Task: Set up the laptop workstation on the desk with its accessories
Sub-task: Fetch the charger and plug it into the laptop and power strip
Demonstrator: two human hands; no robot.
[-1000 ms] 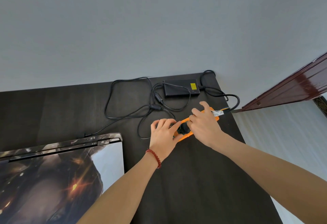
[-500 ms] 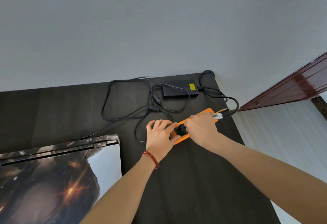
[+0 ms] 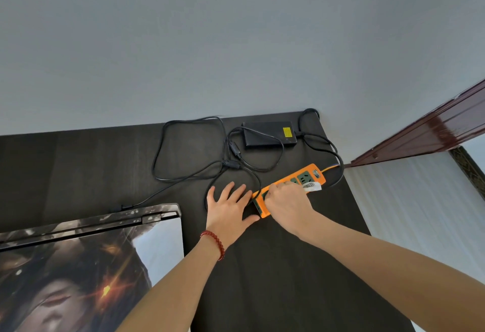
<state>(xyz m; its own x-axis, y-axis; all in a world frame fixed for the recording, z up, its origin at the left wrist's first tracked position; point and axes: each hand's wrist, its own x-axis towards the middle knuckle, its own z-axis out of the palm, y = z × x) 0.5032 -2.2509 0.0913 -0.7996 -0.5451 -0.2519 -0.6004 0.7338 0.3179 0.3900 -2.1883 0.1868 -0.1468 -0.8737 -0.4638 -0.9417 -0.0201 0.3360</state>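
Near the worktop's (image 3: 78,174) far right corner, the left hand (image 3: 231,209) lies flat, fingers spread, while the right hand (image 3: 287,204) seemingly grips the orange power strip (image 3: 301,178).

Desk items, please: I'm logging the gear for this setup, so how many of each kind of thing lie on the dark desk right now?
Closed laptop with printed artwork lid: 1
Black rectangular power adapter brick with yellow label: 1
Orange plastic power strip: 1
Black cables: several looped together; exact count cannot be told
Total: 3 devices, plus the cables
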